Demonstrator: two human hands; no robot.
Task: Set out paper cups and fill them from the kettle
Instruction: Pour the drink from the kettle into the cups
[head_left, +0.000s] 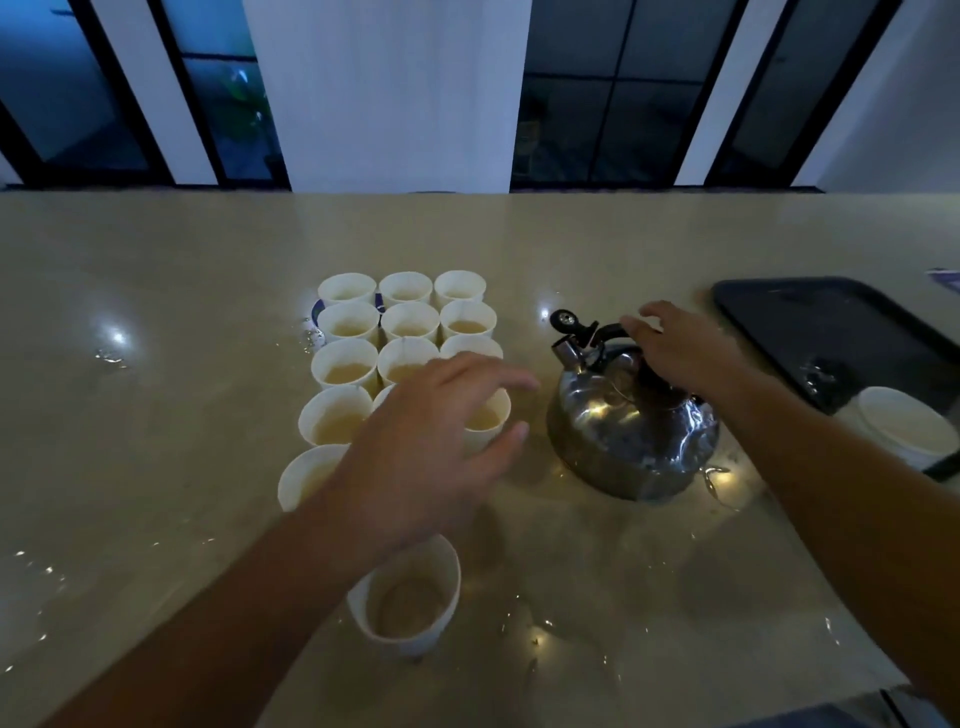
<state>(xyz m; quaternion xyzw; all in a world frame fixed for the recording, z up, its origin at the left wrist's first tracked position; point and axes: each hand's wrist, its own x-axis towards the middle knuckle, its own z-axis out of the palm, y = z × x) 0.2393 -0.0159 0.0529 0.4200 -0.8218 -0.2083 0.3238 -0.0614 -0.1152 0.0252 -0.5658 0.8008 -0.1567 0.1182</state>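
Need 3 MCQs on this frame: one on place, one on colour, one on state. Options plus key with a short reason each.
1. Where does the kettle stand relative to the block of paper cups?
A. to its right
B. to its left
C. on top of it

2. What colour is the tray at the far right of the counter?
A. white
B. red
C. dark, near black

3. What is the right hand doing?
A. gripping a cup
B. resting over the kettle handle with fingers spread
C. lying flat on the tray

Key:
1 A, the kettle sits on the counter right of the cups.
2 C, the tray looks dark, near black.
3 B, the hand is above the black handle, fingers straight; whether it touches is unclear.
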